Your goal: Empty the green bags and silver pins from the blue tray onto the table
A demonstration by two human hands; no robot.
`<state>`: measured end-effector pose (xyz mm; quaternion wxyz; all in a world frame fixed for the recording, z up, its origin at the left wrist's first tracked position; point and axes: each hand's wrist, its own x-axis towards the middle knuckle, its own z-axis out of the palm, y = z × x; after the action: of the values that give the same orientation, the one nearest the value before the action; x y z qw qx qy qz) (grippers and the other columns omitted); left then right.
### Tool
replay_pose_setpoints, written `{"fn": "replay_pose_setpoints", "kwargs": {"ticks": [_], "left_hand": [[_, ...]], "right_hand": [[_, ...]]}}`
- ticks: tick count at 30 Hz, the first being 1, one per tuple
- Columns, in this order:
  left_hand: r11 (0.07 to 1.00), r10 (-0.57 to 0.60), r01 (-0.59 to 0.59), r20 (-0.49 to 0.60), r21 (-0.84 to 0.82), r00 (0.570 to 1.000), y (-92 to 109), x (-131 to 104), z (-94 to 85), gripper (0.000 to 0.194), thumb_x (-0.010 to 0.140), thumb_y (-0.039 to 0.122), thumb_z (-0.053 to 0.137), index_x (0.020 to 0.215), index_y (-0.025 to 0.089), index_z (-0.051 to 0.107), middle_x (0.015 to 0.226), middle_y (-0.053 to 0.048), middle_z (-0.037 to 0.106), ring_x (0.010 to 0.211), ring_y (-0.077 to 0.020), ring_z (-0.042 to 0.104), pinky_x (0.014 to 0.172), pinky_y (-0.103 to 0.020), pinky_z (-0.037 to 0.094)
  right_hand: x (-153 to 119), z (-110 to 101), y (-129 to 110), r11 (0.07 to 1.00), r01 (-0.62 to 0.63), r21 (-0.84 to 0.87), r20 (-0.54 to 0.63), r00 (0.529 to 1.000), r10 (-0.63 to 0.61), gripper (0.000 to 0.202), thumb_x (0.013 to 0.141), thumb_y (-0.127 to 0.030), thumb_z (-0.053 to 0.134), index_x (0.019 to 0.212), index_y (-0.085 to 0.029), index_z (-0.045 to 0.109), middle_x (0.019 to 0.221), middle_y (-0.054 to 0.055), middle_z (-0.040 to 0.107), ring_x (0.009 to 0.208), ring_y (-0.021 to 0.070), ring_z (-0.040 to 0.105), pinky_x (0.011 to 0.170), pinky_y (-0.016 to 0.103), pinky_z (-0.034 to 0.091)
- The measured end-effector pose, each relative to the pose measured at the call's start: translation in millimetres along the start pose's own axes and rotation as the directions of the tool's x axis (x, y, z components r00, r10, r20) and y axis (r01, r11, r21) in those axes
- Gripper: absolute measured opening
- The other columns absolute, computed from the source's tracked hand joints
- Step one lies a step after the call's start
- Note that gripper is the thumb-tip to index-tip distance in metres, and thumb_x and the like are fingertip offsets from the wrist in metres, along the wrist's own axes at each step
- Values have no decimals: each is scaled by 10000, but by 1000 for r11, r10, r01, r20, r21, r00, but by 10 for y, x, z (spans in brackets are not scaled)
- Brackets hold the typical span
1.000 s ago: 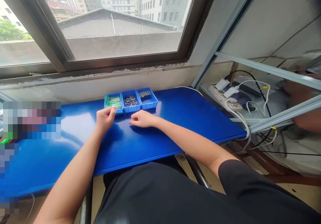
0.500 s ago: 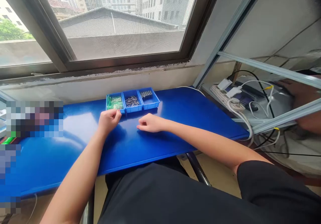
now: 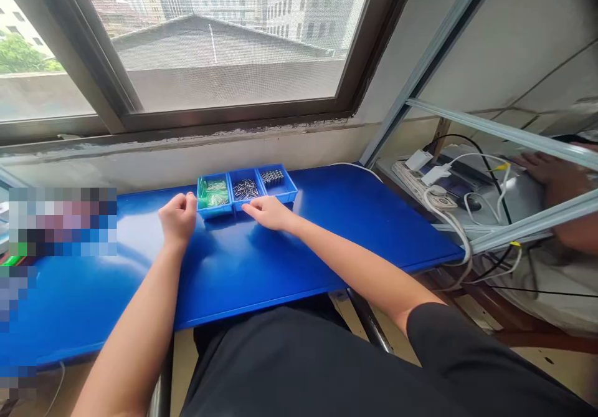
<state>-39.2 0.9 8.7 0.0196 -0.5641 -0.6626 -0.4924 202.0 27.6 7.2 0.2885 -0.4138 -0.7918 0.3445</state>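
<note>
Three joined blue bins stand against the wall side of the blue table [image 3: 299, 261]. The left bin [image 3: 215, 211] holds a green bag with pale, thin pieces. In the middle bin [image 3: 245, 189] lie many small metal pins or screws, and the right bin [image 3: 283, 191] has dark cylindrical parts with shiny tops grouped at its back. My left hand [image 3: 178, 219] is closed in a fist just left of the left bin. My right hand [image 3: 268, 212] is closed at the front edge of the middle and right bins, thumb side toward the middle one. Whatever either hand holds is hidden.
A window [image 3: 224, 43] rises behind the table. On the right, a metal frame [image 3: 504, 130] fences off a surface with a power strip [image 3: 423, 183], chargers and cables. Another person's hand [image 3: 537, 171] rests there. Blurred blocks cover the left end of the table.
My left hand has moved left, away from the front of the left bin. My right hand has shifted left and forward, up to the bins' front edge.
</note>
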Motion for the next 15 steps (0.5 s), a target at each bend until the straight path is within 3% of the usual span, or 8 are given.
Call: {"fn": "replay_pose_setpoints", "kwargs": {"ticks": [3,6,9,11,15], "left_hand": [[977,-210,213,124,-7,970,-66,71,9,215,783,425,585,800,219,527,533,53,476,515,-142,457,575,-267,359],[937,-322,349,366,-8,873,-87,97,29,332,754,447,596,985,211,561,547,46,520,477,-165,490,528,-277,387],[882,-391,468,470,-54,791,-85,101,40,359,788,470,501,1004,198,592,558,25,518,450,-168,490,476,-277,383],[886,-397,462,468,-28,789,-91,105,38,393,775,484,502,1015,192,612,583,13,538,484,-176,519,493,-281,398],[944,-328,288,380,161,865,-95,116,29,338,746,485,553,892,195,646,742,-46,650,699,-223,615,614,-302,430]], "right_hand": [[-18,28,100,991,71,111,-86,994,-62,470,896,-483,480,569,-207,286,557,-47,290,563,97,292,570,271,241],[-68,56,175,979,54,198,-88,995,-37,479,883,-505,497,555,-209,313,546,-48,303,544,96,286,559,270,244],[-102,84,204,973,48,225,-77,997,-32,489,879,-517,510,547,-209,323,535,-47,309,536,96,290,551,269,240],[-111,99,205,976,66,210,-108,993,-44,491,882,-508,512,546,-209,315,536,-46,309,538,96,290,550,270,238],[-121,104,200,984,126,122,-139,984,-109,479,894,-464,515,550,-207,301,536,-45,311,541,97,285,556,277,232]]}}
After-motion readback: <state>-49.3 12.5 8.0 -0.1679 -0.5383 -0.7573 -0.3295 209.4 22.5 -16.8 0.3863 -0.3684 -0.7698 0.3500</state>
